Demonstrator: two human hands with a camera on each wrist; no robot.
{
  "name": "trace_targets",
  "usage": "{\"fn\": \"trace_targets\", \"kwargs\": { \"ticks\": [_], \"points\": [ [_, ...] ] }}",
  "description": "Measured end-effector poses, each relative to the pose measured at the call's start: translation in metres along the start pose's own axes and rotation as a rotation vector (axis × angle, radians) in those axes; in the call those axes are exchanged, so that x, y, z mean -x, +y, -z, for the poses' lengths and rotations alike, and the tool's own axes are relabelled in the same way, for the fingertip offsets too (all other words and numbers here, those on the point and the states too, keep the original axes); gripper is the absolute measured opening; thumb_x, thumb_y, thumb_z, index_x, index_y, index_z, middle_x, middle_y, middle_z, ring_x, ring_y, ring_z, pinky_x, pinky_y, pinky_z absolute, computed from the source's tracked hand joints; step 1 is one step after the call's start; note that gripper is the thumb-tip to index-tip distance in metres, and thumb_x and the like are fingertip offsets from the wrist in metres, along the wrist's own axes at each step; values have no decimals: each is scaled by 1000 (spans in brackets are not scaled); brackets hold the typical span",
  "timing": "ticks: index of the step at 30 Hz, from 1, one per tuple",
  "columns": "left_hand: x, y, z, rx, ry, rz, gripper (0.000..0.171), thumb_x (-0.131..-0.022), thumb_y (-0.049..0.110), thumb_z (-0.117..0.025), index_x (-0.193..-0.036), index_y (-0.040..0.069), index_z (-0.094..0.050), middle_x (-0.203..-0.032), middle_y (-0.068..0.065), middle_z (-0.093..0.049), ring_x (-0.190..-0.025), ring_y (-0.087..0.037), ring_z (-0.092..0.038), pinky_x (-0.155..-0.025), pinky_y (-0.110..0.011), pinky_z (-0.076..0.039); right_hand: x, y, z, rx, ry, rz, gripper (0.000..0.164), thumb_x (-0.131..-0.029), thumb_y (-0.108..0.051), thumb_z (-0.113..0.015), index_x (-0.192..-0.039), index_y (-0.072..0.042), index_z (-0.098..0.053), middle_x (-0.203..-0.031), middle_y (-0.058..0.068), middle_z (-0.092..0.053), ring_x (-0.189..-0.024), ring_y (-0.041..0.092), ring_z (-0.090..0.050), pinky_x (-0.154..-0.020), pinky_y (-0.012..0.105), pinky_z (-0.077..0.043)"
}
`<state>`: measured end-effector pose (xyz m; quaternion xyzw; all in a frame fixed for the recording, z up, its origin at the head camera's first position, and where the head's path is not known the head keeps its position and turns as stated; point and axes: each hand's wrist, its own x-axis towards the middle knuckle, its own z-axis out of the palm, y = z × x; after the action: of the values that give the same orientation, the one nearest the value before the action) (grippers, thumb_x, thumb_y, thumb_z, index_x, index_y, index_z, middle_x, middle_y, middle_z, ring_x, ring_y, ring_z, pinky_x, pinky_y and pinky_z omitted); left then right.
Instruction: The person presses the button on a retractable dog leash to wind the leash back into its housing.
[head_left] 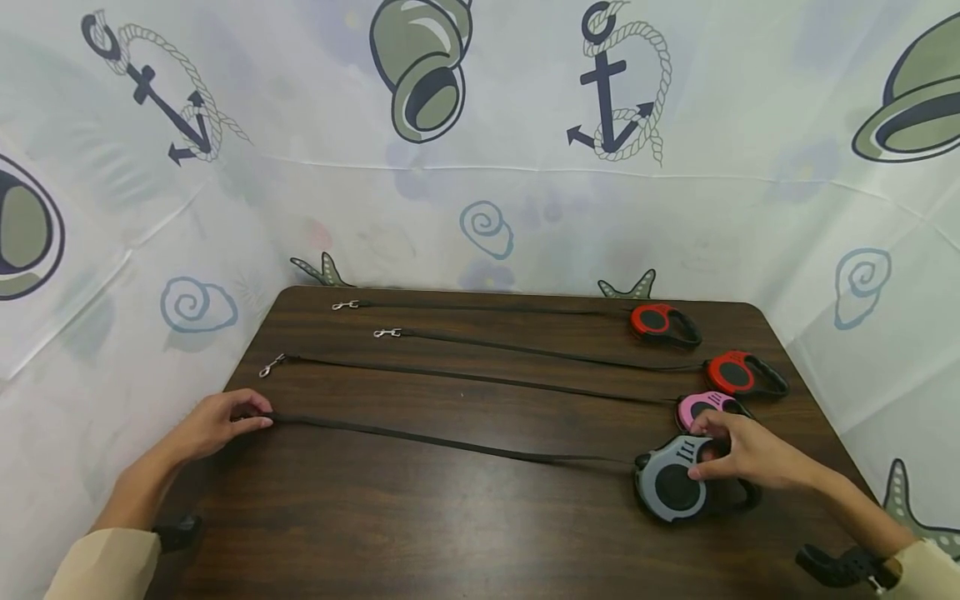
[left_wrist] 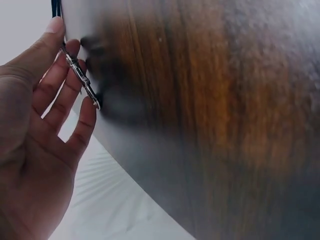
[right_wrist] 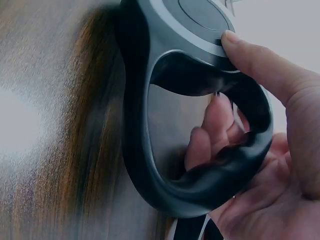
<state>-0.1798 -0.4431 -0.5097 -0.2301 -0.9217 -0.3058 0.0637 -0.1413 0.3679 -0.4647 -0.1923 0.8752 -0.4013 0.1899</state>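
A grey retractable dog leash (head_left: 678, 479) with a black handle is at the table's right front. My right hand (head_left: 738, 450) grips its casing, thumb on the face; in the right wrist view, fingertips (right_wrist: 218, 120) show through the handle (right_wrist: 135, 130). Its black strap (head_left: 420, 435) runs left across the table to my left hand (head_left: 221, 423). There the thumb and index finger pinch the strap end, and the silver clip (left_wrist: 82, 77) lies along the other fingers in the left wrist view. A pink leash (head_left: 701, 407) sits just behind the grey one, partly covered by my right hand.
Two red leashes, one at the back (head_left: 651, 319) and one at the right (head_left: 731, 373), lie with straps drawn out leftward. Silver clips (head_left: 387, 332) end the straps. The brown table (head_left: 450, 533) meets patterned cloth walls (head_left: 525, 225) behind and at both sides.
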Motion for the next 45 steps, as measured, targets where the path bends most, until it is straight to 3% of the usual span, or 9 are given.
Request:
{"fn": "trace_targets", "kwargs": {
  "ticks": [5,15,19,25,31,38,45],
  "points": [
    [2,0,4,5,5,30,22,-82,-8,-84,-96,6,-72,-88,1,-73,-80,3,-63,-73,-6,-46,-1,0,4,-105,-45,6,48,-87,-10,-87,-115,2,-51,-87,4,-62,-74,9,-60,-61,26,-49],
    [5,-3,9,16,28,73,20,-84,-7,-84,-97,2,-73,-87,2,-73,-77,3,-62,-71,-7,-46,0,-4,9,-142,-32,38,50,-84,-5,-87,-113,4,-47,-79,0,-56,-70,7,-55,-56,28,-45],
    [5,0,12,16,21,117,17,-86,-4,-83,-98,2,-73,-87,3,-73,-77,3,-62,-71,-7,-47,-1,-5,10,-181,-41,44,48,-86,-3,-85,-113,4,-47,-82,-1,-60,-72,7,-57,-57,28,-46],
    [5,4,19,7,25,123,18,-86,-4,-83,-100,1,-73,-88,3,-73,-79,4,-62,-73,-6,-47,0,-10,15,-215,-52,62,40,-90,0,-81,-114,1,-49,-87,1,-70,-77,10,-65,-64,29,-53],
    [0,7,27,-24,43,110,19,-86,-2,-84,-101,3,-73,-89,4,-74,-81,5,-62,-72,-7,-46,-2,-15,22,-161,-5,73,37,-90,-2,-82,-114,-2,-54,-84,0,-73,-74,9,-64,-62,28,-51],
    [-7,13,36,-59,60,152,19,-87,0,-84,-103,2,-73,-92,-7,-75,-82,9,-61,-75,-3,-44,-6,-22,33,-119,73,109,35,-90,0,-81,-121,-4,-65,-107,6,-80,-86,17,-71,-72,30,-58],
    [-17,19,40,-48,62,172,21,-89,2,-84,-107,1,-73,-96,-11,-76,-85,12,-59,-74,-3,-44,-4,-28,46,-95,157,89,31,-95,0,-76,-125,-1,-66,-97,6,-80,-79,20,-71,-68,31,-57]
  ]
}}
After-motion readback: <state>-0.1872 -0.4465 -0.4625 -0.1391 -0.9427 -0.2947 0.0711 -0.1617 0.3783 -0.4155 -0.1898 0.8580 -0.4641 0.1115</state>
